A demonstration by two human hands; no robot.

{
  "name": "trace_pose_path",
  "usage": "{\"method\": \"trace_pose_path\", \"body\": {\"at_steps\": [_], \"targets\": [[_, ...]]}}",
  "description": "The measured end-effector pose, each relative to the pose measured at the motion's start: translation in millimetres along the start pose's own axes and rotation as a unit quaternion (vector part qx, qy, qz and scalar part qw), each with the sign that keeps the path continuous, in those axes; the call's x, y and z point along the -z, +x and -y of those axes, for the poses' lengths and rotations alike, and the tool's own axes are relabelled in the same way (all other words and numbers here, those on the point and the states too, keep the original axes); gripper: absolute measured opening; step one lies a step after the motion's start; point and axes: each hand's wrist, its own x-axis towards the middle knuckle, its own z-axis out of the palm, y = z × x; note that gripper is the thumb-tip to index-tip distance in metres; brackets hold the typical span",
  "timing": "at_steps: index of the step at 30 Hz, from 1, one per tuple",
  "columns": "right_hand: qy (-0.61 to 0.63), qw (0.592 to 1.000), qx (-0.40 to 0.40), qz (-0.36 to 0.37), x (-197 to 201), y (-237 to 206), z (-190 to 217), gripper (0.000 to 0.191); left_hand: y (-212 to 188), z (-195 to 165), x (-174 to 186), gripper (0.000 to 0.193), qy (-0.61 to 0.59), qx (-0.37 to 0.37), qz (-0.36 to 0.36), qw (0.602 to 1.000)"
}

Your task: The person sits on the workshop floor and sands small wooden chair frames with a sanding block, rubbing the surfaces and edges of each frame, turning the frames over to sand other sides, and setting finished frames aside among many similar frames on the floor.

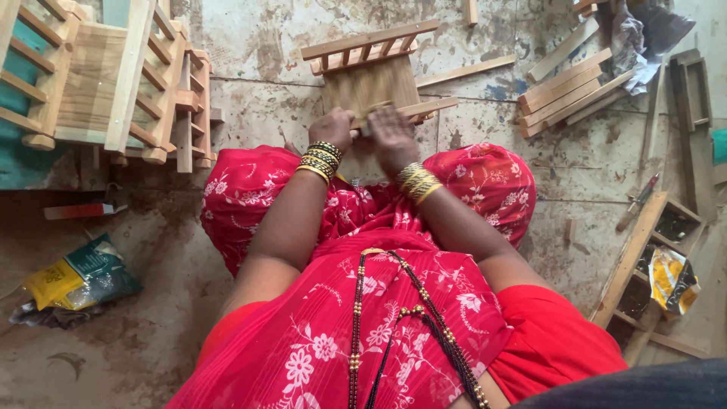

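A small wooden rack (371,72) with slatted sides lies on the floor in front of my knees. My left hand (332,129) grips its near edge, fingers curled around the wood. My right hand (390,136) presses on the same near rail beside it, fingers closed over the slat. Both wrists carry gold and dark bangles. My red flowered clothing fills the lower middle of the view and hides the floor under my arms.
Several finished wooden racks (113,83) are stacked at the upper left. Loose wooden slats (568,87) lie at the upper right. A wooden tray (651,250) with a yellow packet sits at right, a screwdriver (636,201) beside it. A plastic bag (79,280) lies at left.
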Motion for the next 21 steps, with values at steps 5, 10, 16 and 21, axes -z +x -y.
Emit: {"method": "trace_pose_path", "body": {"at_steps": [5, 10, 16, 21], "targets": [[-0.108, 0.983, -0.143, 0.030, 23, -11, -88, 0.064, -2, -6, 4, 0.027, -0.008, -0.027, -0.006, 1.000], [0.065, 0.935, -0.289, 0.194, 24, 9, -61, 0.050, 3, 1, -6, 0.024, -0.009, -0.009, 0.034, 0.999], [0.086, 0.996, -0.002, -0.020, 5, 12, 26, 0.052, 4, 10, -14, 0.024, -0.042, -0.043, -0.041, 0.997], [0.062, 0.971, -0.166, 0.158, 16, -4, -50, 0.050, 1, 5, -1, 0.023, -0.022, -0.015, 0.038, 0.999]]}}
